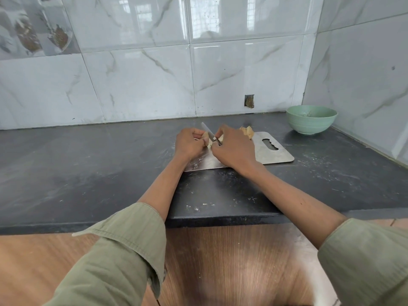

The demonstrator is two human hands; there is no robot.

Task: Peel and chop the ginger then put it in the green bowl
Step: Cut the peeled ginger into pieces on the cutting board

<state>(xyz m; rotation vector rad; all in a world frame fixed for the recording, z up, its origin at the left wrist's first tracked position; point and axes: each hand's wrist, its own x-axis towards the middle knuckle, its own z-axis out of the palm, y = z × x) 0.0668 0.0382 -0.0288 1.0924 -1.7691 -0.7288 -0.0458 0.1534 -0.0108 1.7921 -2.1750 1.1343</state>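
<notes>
Left hand [190, 144] grip: curled on ginger [206, 138] | right hand [234, 149] grip: clenched on knife [209, 133] | over board [273, 151]

Both arms extended forward, forearms bare, olive sleeves [123, 246] pushed up to the elbows. Left hand [189, 144] knuckles up, fingers [199, 136] curled inward, pinching a small piece at the fingertips. Right hand [234, 149] just beside it, back of hand up, fingers curled round a handle, thin blade sticking out past them toward the left fingers. Hands nearly touching, wrists angled inward.
</notes>
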